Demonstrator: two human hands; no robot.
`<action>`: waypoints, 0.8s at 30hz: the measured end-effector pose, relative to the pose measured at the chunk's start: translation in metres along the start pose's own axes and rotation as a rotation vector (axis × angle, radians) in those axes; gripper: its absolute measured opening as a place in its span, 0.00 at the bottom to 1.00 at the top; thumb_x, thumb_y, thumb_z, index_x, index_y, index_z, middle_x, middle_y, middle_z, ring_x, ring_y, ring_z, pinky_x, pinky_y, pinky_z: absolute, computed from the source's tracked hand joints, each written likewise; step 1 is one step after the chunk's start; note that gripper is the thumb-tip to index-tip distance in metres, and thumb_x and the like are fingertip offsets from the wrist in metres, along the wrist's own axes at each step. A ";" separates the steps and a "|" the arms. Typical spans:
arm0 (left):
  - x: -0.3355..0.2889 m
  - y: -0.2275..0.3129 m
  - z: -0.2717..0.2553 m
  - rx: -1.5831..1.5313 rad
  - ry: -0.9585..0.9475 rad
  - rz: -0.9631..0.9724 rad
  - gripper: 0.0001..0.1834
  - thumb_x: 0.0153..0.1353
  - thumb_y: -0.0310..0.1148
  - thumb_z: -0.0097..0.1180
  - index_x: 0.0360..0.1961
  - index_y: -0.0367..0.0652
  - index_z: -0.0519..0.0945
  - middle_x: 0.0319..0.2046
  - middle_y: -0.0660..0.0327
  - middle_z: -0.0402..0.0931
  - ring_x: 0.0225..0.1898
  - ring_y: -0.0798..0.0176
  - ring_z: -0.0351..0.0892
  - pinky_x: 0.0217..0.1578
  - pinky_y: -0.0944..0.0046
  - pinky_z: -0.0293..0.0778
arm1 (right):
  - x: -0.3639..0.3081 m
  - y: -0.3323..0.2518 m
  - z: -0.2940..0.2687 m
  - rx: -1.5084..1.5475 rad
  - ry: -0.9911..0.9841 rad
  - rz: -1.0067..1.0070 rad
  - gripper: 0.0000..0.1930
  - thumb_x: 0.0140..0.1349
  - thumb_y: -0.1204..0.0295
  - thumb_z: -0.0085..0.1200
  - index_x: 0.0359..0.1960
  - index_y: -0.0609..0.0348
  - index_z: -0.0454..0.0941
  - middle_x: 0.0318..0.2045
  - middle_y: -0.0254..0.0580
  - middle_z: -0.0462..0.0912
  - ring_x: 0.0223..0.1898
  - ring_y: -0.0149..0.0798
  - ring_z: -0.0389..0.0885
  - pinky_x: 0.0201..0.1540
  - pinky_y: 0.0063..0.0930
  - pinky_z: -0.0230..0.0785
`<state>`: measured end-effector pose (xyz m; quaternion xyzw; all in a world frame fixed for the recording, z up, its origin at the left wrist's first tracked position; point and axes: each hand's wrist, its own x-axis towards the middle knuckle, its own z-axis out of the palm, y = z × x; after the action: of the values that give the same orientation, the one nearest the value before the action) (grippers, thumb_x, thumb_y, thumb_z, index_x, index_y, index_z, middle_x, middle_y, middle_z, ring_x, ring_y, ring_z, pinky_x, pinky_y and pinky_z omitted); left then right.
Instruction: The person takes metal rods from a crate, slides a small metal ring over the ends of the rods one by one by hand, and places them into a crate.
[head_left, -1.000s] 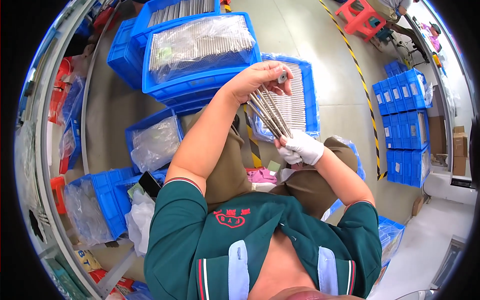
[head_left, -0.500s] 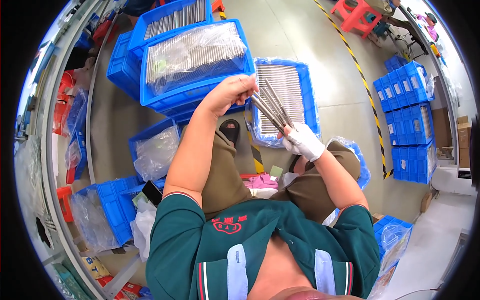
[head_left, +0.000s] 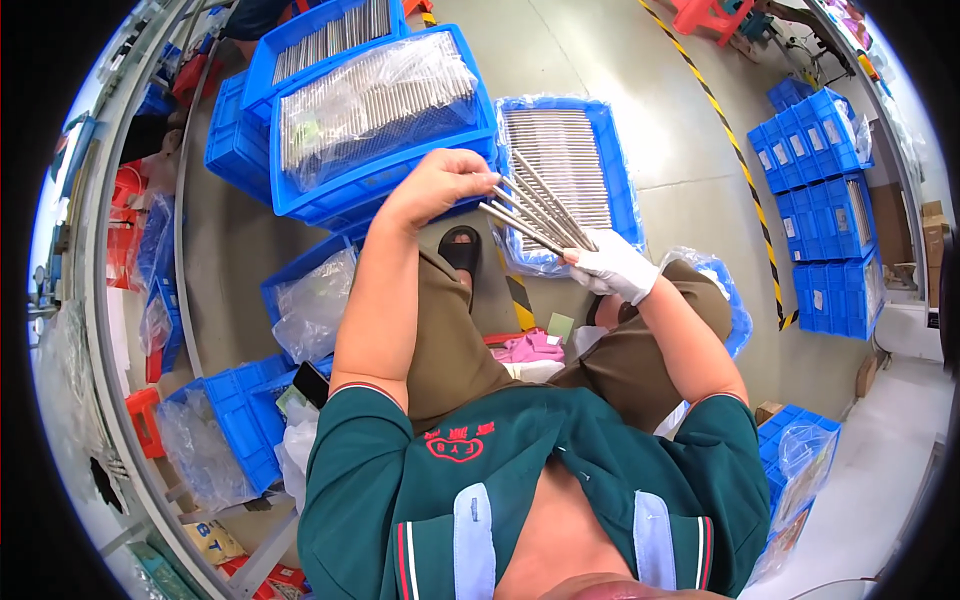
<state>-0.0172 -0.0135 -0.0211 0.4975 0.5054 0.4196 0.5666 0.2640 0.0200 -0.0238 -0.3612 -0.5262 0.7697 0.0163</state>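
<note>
Several slim metal rods (head_left: pixel 521 228) fan out from my right hand (head_left: pixel 614 265), which wears a white glove and is closed around their lower ends. My left hand (head_left: pixel 440 188) is bare and has thumb and fingers pinched at the upper end of one rod in the fan. The rods slant up and to the left over the near part of a blue crate (head_left: pixel 627 190), where many similar rods (head_left: pixel 560 150) lie side by side in rows on a plastic liner.
Stacked blue crates (head_left: pixel 385 180) with rods under clear plastic (head_left: pixel 385 105) stand at the far left. More blue crates (head_left: pixel 825 215) are piled at the right, past a yellow-black floor stripe (head_left: pixel 725 130). Pink cloth (head_left: pixel 530 347) lies between my legs; a phone (head_left: pixel 311 383) rests at left.
The rods have swung lower and further left, spreading within my right hand. My left hand has shifted slightly left, its fingers still at the rods' ends. The whole view has shifted a little.
</note>
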 end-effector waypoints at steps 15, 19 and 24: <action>0.012 -0.026 0.045 -0.668 0.066 -0.147 0.19 0.63 0.45 0.47 0.22 0.42 0.72 0.16 0.66 0.64 0.16 0.73 0.58 0.15 0.74 0.53 | 0.008 0.000 -0.033 0.646 0.160 -0.410 0.07 0.60 0.71 0.50 0.37 0.57 0.67 0.11 0.27 0.57 0.09 0.23 0.53 0.12 0.19 0.48; 0.025 -0.035 0.101 -0.716 -0.156 -0.131 0.17 0.63 0.44 0.47 0.24 0.43 0.70 0.17 0.65 0.64 0.16 0.73 0.57 0.15 0.74 0.53 | 0.020 -0.006 -0.036 0.718 0.188 -0.466 0.13 0.64 0.64 0.47 0.44 0.58 0.69 0.12 0.26 0.57 0.09 0.22 0.52 0.12 0.18 0.47; 0.035 -0.036 0.139 -0.477 -0.131 -0.073 0.17 0.64 0.44 0.45 0.22 0.45 0.68 0.16 0.66 0.64 0.14 0.74 0.56 0.15 0.74 0.53 | 0.030 -0.011 -0.036 0.635 0.358 -0.468 0.12 0.63 0.63 0.47 0.41 0.59 0.71 0.15 0.25 0.61 0.12 0.22 0.56 0.13 0.18 0.48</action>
<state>0.1239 -0.0043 -0.0627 0.3574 0.3719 0.4732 0.7142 0.2583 0.0658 -0.0371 -0.3372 -0.3201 0.7941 0.3916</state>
